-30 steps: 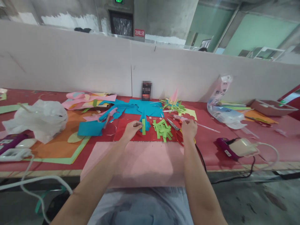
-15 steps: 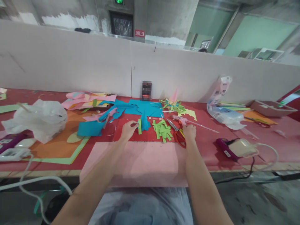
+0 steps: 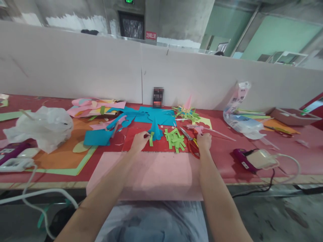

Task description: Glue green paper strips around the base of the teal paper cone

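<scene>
My left hand (image 3: pixel 140 142) pinches a short light-green paper strip (image 3: pixel 151 139) by its upper part, just in front of a blue paper cone (image 3: pixel 155 130) that stands upright. At the right, my right hand (image 3: pixel 204 141) is closed around the grip of a pink glue gun (image 3: pixel 198 128), its nozzle pointing left and a long clear glue stick (image 3: pixel 223 135) running out behind. Between the hands lies a pile of loose green paper strips (image 3: pixel 175 139). Scissors (image 3: pixel 186 134) with red and yellow handles rest next to the right hand, their handles partly behind it.
Behind stand a pink cone with paper strips round its base (image 3: pixel 188 107) and blue paper sheets (image 3: pixel 161 116). Paper scraps (image 3: pixel 93 106) and a crumpled white plastic bag (image 3: pixel 44 126) lie left. To the right are a purple power strip (image 3: pixel 243 160), a plastic package (image 3: pixel 239 117) and a tray (image 3: pixel 295 116).
My left hand has moved slightly right and down with the green strip, which has tilted. My right hand and the glue gun have stayed about where they were.
</scene>
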